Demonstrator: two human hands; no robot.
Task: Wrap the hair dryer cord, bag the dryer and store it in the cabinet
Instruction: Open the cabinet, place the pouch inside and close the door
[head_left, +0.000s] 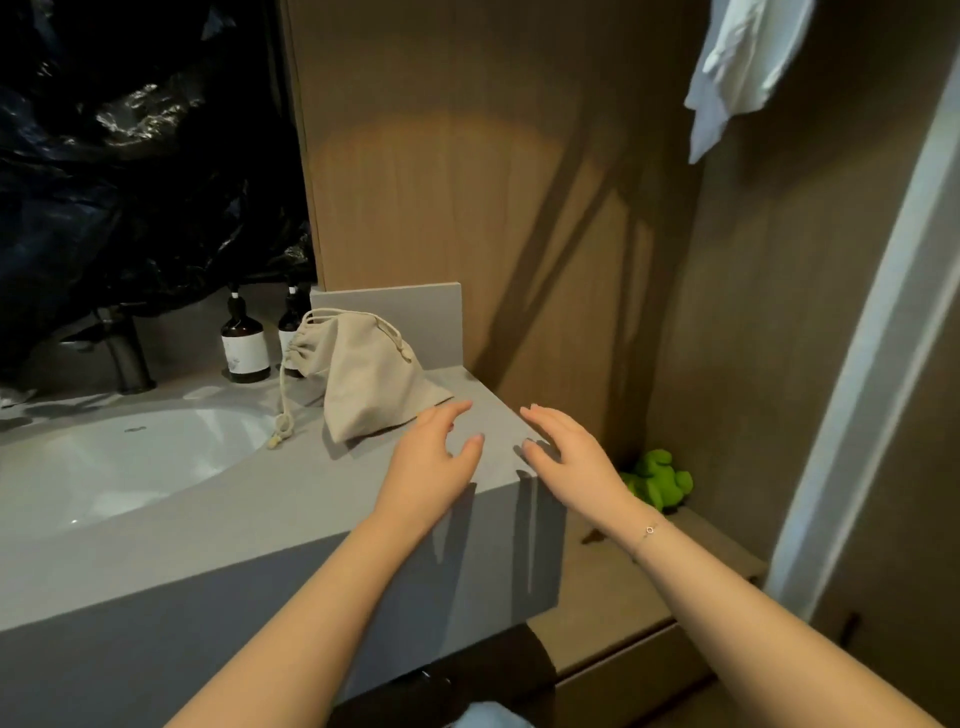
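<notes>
Two hands hover over the desk (291, 499) corner, both grips released: the left hand (434, 457) and right hand (566, 452) have fingers spread and hold nothing, seemingly poised to reach. The drawstring bag (369, 379) stands cinched and bulging, presumably with the dryer inside, just beyond the left fingertips (460, 406), beside the sink (104, 457).
</notes>
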